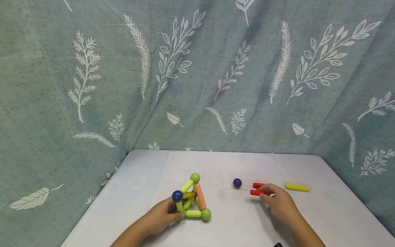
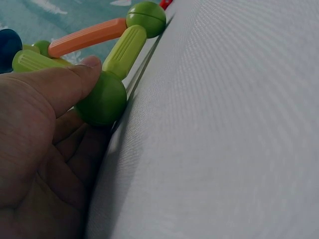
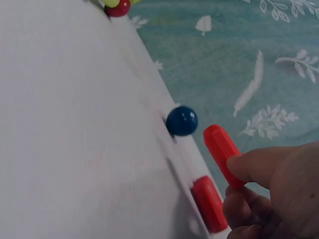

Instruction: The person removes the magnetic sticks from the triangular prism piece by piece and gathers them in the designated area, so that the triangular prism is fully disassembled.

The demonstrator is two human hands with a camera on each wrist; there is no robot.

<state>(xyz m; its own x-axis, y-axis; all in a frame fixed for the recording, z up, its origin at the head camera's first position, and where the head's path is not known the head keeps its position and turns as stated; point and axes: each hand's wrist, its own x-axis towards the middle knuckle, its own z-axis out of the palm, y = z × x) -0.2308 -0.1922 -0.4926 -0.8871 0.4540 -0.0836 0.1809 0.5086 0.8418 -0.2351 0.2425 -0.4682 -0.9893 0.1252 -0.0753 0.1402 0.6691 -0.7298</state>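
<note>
My left hand grips the near left corner of a frame built of rods and balls, thumb against a green ball. Its rods are mostly lime green, with an orange rod on the right side and a blue ball on top at the left. My right hand pinches a red rod between thumb and fingers, raised off the table. A second red rod lies on the table just behind it.
A loose blue ball sits on the white table between the frame and the red rods. To the right of them lies a yellow rod. A leaf-patterned green cloth hangs behind the table.
</note>
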